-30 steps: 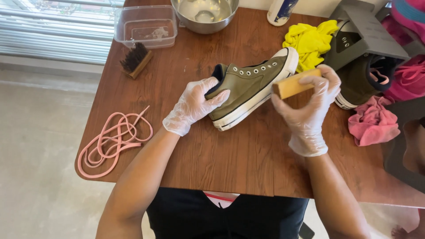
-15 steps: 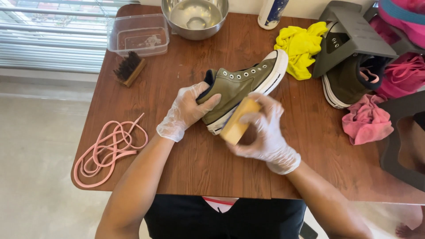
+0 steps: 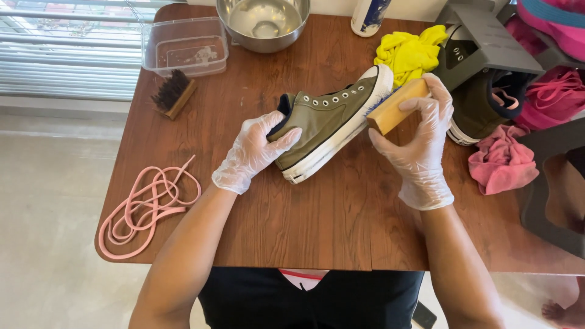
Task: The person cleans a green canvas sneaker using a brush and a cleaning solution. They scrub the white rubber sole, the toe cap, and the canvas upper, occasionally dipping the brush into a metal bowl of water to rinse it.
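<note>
Gloved hands work at the middle of a brown wooden counter (image 3: 341, 225). Left hand (image 3: 253, 152), in a thin clear glove, is closed around the heel end of an olive green sneaker (image 3: 329, 122), thumb and fingers wrapped over its dark collar. Sneaker lies tilted on its side, white sole edge turned toward the person, toe pointing to about two o'clock, heel to about eight o'clock. Right hand (image 3: 420, 143), also gloved, is clamped on a wooden-backed brush (image 3: 396, 106), fingers curled over the top of the block and thumb beneath; the brush's bristle side meets the white toe end of the sneaker.

From the sneaker, a yellow cloth (image 3: 411, 55) lies at one o'clock, just beside the toe. A metal bowl (image 3: 263, 21) sits at eleven o'clock near the far edge, with a clear plastic container (image 3: 184, 45) at ten o'clock and a dark-bristled brush (image 3: 172, 92) just below it. Pink laces (image 3: 149, 204) lie coiled at eight o'clock near the counter's left edge. At three o'clock a second dark sneaker (image 3: 478, 109) stands partly under a grey box lid (image 3: 487, 39), and a pink cloth (image 3: 503, 161) lies crumpled at four o'clock.
</note>
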